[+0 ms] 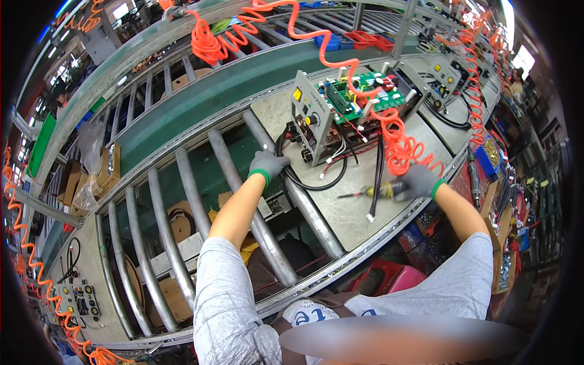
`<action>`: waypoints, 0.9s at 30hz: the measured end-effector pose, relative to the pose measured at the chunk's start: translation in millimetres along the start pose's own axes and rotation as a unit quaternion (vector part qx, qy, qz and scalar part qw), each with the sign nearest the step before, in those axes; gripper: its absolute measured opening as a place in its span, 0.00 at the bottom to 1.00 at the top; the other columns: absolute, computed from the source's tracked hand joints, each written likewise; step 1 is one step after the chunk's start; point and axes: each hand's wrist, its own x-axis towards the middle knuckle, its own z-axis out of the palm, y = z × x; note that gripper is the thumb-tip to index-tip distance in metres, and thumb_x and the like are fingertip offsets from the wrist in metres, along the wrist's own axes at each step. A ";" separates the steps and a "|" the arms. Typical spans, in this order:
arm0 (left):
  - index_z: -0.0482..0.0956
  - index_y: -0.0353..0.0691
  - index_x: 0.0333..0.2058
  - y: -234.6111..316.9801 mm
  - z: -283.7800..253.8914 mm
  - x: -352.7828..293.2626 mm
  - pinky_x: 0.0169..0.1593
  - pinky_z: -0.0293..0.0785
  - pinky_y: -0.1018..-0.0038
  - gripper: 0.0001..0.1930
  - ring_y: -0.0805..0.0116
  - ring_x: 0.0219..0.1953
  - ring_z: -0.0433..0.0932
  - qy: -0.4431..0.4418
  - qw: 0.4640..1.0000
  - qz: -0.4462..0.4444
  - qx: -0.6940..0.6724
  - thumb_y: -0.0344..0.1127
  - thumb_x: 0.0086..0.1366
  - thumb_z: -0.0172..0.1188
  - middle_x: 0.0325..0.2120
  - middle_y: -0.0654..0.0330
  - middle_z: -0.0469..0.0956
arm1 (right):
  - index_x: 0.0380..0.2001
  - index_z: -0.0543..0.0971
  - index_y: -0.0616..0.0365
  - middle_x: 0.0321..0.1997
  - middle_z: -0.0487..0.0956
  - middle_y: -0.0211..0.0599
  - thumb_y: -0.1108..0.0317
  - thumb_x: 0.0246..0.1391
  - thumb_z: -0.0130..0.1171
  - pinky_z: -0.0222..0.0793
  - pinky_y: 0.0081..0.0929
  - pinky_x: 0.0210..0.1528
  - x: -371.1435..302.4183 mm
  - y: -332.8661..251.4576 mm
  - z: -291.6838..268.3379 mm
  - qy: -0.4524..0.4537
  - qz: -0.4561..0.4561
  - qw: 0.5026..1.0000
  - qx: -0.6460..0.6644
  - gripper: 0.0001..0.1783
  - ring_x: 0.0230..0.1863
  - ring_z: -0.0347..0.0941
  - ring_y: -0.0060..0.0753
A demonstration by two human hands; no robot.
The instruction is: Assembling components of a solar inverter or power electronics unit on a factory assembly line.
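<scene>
**On the roller line: open unit, driver in hand**

At the pallet's near edge, right hand (421,181) closed around a screwdriver (380,191), tip aimed left toward the body's midline, long axis roughly level across the pallet (340,213). Left hand (267,164) clamped on black cables (304,179) beside the unit's grey front panel (307,115). Beyond, circuit boards (359,94) exposed, no cover fitted, loose wires trailing; assembly seemingly midway. Orange coiled hose (398,146) draped overhead.

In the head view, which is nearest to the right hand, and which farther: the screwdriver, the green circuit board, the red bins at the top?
1. Screwdriver: held in the right hand, on the pallet.
2. Green circuit board: on the open grey unit, up and left.
3. Red bins: beyond the conveyor, at the top.
</scene>
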 end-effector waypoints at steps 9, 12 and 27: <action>0.76 0.39 0.45 -5.4 24.2 -26.0 0.56 0.69 0.58 0.30 0.44 0.52 0.73 0.164 0.986 0.012 0.007 0.56 0.49 0.61 0.51 0.43 0.71 | 0.36 0.79 0.52 0.43 0.77 0.43 0.49 0.34 0.71 0.72 0.42 0.50 -74.3 68.3 -12.0 0.168 0.110 0.958 -0.204 0.26 0.54 0.69 0.47; 0.70 0.34 0.49 -7.8 26.0 -28.3 0.54 0.70 0.58 0.35 0.43 0.49 0.75 0.185 0.983 0.000 -0.009 0.54 0.49 0.62 0.48 0.41 0.74 | 0.36 0.78 0.50 0.47 0.75 0.41 0.51 0.36 0.71 0.69 0.46 0.51 -98.2 98.8 -38.2 0.202 0.207 0.938 -0.193 0.24 0.55 0.67 0.49; 0.65 0.17 0.52 -26.3 85.4 -99.3 0.58 0.66 0.63 0.49 0.41 0.54 0.73 0.016 0.979 -0.032 -0.201 0.66 0.53 0.61 0.48 0.29 0.72 | 0.47 0.77 0.43 0.58 0.69 0.42 0.59 0.37 0.67 0.60 0.43 0.61 -16.9 127.5 31.7 0.115 0.288 0.950 -0.015 0.28 0.61 0.63 0.48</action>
